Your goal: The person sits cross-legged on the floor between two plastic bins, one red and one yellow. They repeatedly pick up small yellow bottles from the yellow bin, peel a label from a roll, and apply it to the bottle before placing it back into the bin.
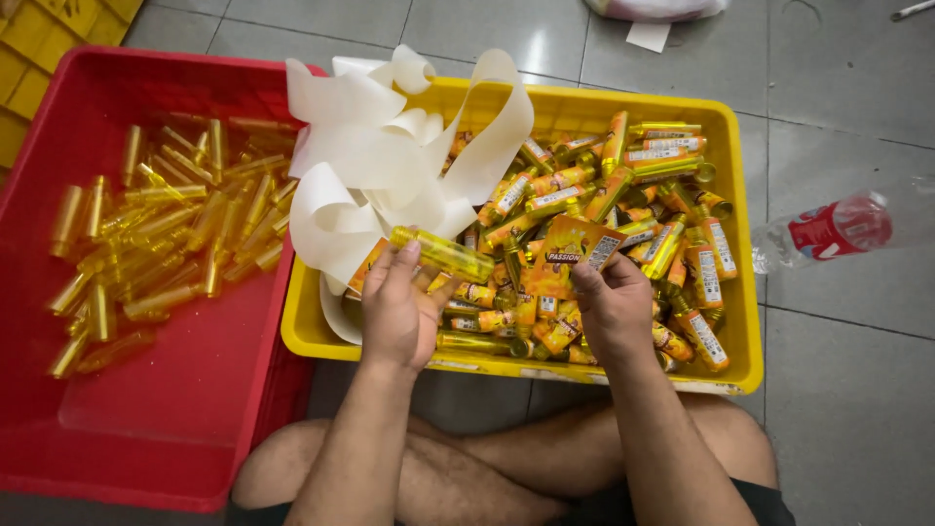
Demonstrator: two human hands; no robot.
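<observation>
1. The left hand (397, 314) is closed around a clear yellow plastic tube (443, 253), which lies roughly level, its far end pointing right, above the near-left part of the yellow plastic crate (735, 244).
2. The right hand (612, 310) pinches an orange printed label sticker (573, 251) between thumb and fingertips; the label sits just right of the tube, close to it (whether they touch cannot be told).
3. The yellow crate rests on the grey tiled floor (838, 409), directly in front of the person's crossed bare legs (506, 468), and is heaped with small yellow tubes already wearing orange labels (672, 214).
4. A loose tangle of white label-backing paper ribbon (380, 166) spills over the crate's left rim and far corner, just behind the left hand.
5. Touching the yellow crate on its left stands a red plastic crate (185, 429) holding unlabelled clear yellow tubes (166, 244) scattered across its far half.
6. To the right of the yellow crate, apart from it, a clear plastic bottle with a red wrapper (828, 229) lies on its side on the floor.
</observation>
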